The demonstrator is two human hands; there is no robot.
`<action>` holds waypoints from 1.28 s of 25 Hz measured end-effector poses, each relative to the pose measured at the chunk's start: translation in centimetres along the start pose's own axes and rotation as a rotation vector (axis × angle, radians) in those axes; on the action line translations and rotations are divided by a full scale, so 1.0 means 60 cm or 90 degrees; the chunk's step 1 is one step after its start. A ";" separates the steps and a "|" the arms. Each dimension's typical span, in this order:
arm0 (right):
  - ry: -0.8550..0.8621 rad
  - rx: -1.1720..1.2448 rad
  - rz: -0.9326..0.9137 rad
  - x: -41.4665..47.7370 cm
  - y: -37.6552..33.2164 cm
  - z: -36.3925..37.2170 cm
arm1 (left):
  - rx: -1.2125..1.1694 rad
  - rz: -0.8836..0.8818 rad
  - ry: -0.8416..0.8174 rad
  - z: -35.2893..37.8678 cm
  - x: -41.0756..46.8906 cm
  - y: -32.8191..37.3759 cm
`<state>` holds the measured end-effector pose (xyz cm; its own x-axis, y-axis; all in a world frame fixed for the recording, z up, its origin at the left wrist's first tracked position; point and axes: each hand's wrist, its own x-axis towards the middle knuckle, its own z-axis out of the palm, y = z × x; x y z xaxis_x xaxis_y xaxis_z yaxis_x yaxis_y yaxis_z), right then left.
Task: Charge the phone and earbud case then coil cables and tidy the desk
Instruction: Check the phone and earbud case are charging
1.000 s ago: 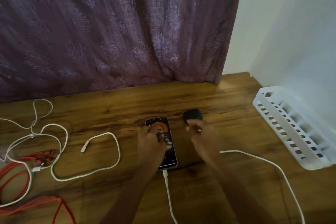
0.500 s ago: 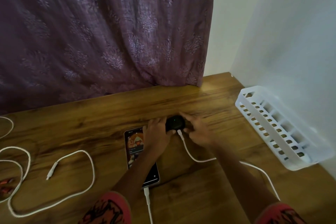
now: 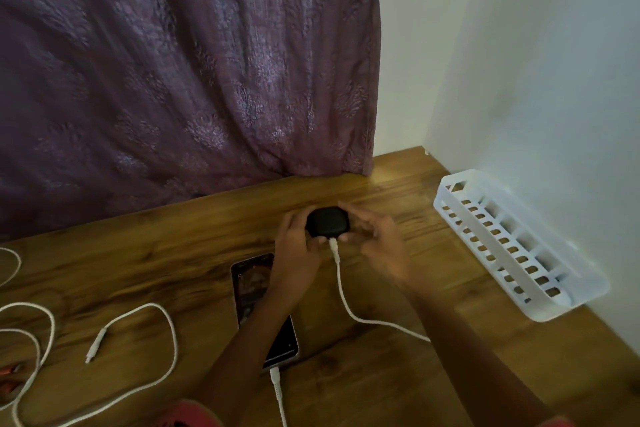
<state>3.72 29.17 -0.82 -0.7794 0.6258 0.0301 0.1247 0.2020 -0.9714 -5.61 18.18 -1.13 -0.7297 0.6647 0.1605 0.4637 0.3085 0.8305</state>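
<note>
**Head view: task status**

1. Phone [image 3: 252, 282]: lies flat on the table [image 3: 166, 253], with a white cable [image 3: 276, 386] plugged into its near end. Judged as charging.
2. Earbud case [image 3: 328, 221]: sits on the table just beyond the phone. A second white cable [image 3: 348, 307] has its plug seated in the case's near face. Judged as connected or in the last moment of seating.
3. Left hand [image 3: 298, 248]: grip closed round the left side of the case.
4. Right hand [image 3: 381, 248]: fingers and thumb pinch the right side of the case.
5. Not yet done: a loose white cable [image 3: 175, 343] sprawls uncoiled at the left, with a red cable [image 3: 6, 371] at the frame edge. The white basket [image 3: 441, 194] stands against the wall.

**Head view: change from the earlier frames**

1. One second ago the left hand rested on the phone. It now holds the case.
2. The right hand then held the plug short of the case. The plug is now inserted.
3. Half a second ago both hands were already at the case.
</note>
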 end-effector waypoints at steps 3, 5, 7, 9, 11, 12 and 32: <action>0.051 0.042 -0.087 -0.015 -0.077 -0.014 | -0.060 0.080 0.056 -0.041 0.000 0.065; 0.074 0.039 -0.168 -0.030 -0.129 -0.026 | -0.129 0.121 0.061 -0.069 -0.004 0.109; 0.090 0.050 -0.225 -0.049 -0.180 -0.038 | -0.190 0.152 0.061 -0.096 -0.011 0.154; 0.108 0.066 -0.275 -0.072 -0.230 -0.050 | -0.226 0.207 0.070 -0.124 -0.021 0.198; 0.120 0.089 -0.305 -0.096 -0.268 -0.060 | -0.249 0.251 0.071 -0.145 -0.035 0.236; 0.127 0.104 -0.321 -0.107 -0.286 -0.066 | -0.261 0.274 0.070 -0.155 -0.042 0.255; 0.194 0.123 -0.437 -0.223 -0.377 -0.127 | -0.330 0.424 0.032 -0.185 -0.126 0.384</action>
<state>15.97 21.97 22.55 -0.4364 0.5938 0.6760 -0.4560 0.5017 -0.7351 5.00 12.71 22.71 -0.4133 0.5623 0.7163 0.5246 -0.4959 0.6920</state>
